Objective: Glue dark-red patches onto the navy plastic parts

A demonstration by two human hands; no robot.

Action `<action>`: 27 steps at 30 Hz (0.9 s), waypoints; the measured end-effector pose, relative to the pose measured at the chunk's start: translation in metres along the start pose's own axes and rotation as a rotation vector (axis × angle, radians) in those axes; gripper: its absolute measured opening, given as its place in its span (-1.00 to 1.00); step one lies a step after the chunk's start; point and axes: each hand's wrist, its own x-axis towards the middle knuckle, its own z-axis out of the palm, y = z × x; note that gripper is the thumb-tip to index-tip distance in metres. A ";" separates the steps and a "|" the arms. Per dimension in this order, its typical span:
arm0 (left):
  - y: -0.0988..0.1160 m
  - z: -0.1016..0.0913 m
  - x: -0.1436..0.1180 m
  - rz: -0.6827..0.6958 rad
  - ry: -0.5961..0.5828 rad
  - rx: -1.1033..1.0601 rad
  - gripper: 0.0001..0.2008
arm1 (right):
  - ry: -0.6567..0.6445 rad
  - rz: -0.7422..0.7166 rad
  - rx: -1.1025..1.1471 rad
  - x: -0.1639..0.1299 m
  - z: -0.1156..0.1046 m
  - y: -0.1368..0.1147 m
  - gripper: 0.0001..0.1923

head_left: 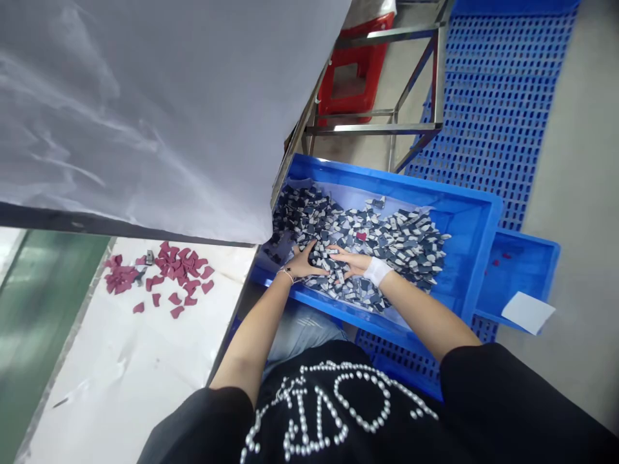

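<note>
Reaching into a heap of small dark-grey and white wedge-shaped fabric pieces (372, 241) at centre frame, both hands side by side. Left hand (304, 261), a thin beaded bracelet (286, 274) at the wrist, lying palm down with fingers spread and curled loosely over the pieces, thumb tucked in; nothing clearly pinched. Right hand (352, 261), a white wrap (378, 271) banding the wrist, resting flat on the heap with fingers stretched toward the left hand, fingertips nearly meeting it; whether any piece is being gripped underneath cannot be told.

Filling a shallow blue rectangular plastic crate (476, 254) lined with a pale sheet, the grey and white pieces, with a single maroon piece (360, 236) showing among them near the middle. Lying at lower right, partly under that crate, a second blue plastic tray (525, 270), a white paper slip (528, 312) overhanging its edge.

Glinting along the bottom of the frame, pearl-like studs forming letters on a black shirt (338, 412), too distorted to read.

Sitting at left of frame on a white-covered tabletop (120, 374), a scattered cluster of maroon wedge-shaped fabric pieces (162, 274), well apart from the hands.
</note>
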 end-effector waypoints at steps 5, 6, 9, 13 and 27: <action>0.002 0.002 -0.004 0.043 0.080 -0.117 0.23 | 0.015 -0.048 0.072 0.001 0.010 0.005 -0.45; 0.005 0.004 -0.006 0.051 0.093 -0.141 0.18 | 0.031 -0.065 0.083 0.001 0.011 0.006 -0.48; 0.021 0.008 -0.010 0.098 0.135 -0.209 0.03 | 0.099 -0.131 0.111 -0.005 0.007 0.003 -0.50; 0.055 0.007 -0.012 0.209 0.184 -0.274 -0.05 | 0.195 -0.240 0.127 -0.029 -0.006 -0.012 -0.47; 0.034 0.011 -0.177 0.461 0.445 -0.411 -0.03 | 0.099 -0.436 -0.131 -0.116 0.096 -0.013 -0.24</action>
